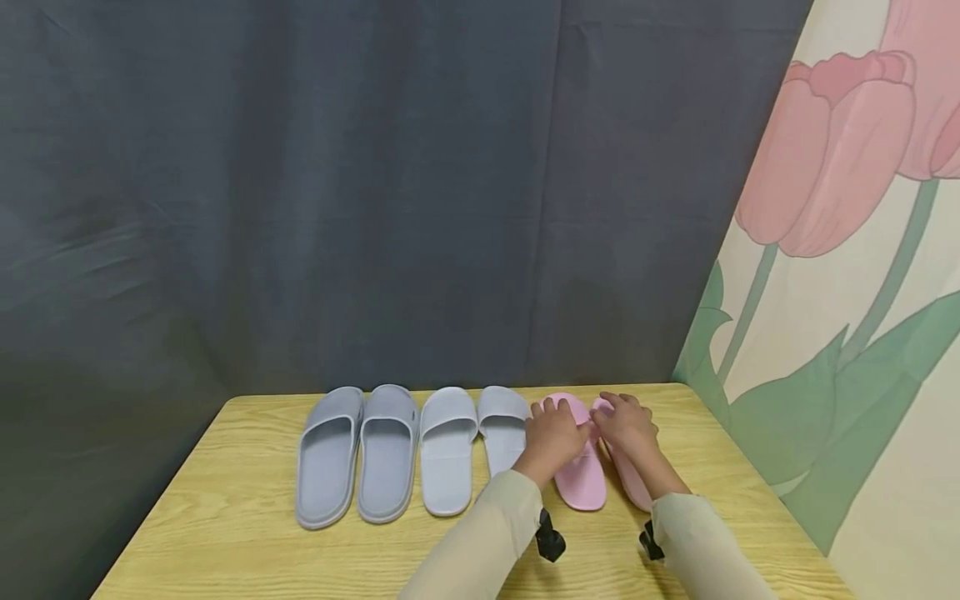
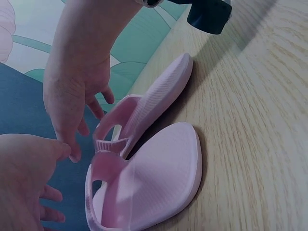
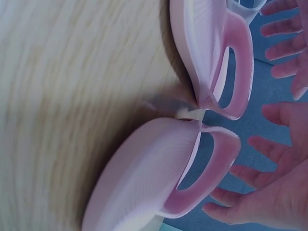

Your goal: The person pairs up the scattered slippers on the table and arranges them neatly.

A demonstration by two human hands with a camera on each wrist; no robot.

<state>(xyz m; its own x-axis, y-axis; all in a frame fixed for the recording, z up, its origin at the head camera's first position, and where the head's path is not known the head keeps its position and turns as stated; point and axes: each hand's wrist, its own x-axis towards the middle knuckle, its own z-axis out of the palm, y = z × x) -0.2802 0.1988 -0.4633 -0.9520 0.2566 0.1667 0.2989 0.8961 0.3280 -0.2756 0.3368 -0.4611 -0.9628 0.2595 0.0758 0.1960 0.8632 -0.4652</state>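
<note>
A pair of pink slippers (image 1: pixel 581 483) lies at the right of the row, toes toward the back edge. Their straps (image 3: pixel 214 122) meet at the inner sides, while the heels spread apart. Over the left pink slipper hovers my left hand (image 1: pixel 553 435), fingers spread and relaxed. My right hand (image 1: pixel 628 425) is above the other pink slipper (image 2: pixel 161 91), its fingers loosely extended. Both wrist views show a gap between the fingers and the straps. The thumbs come close together above the pair; whether they touch cannot be told.
Left of the pink pair stand two white slippers (image 1: pixel 447 467), then two larger grey slippers (image 1: pixel 327 471), all on a wood-grain table (image 1: pixel 247 500). A dark curtain (image 1: pixel 375 208) hangs behind. To the right rises a wall (image 1: pixel 900 467) painted with tulips.
</note>
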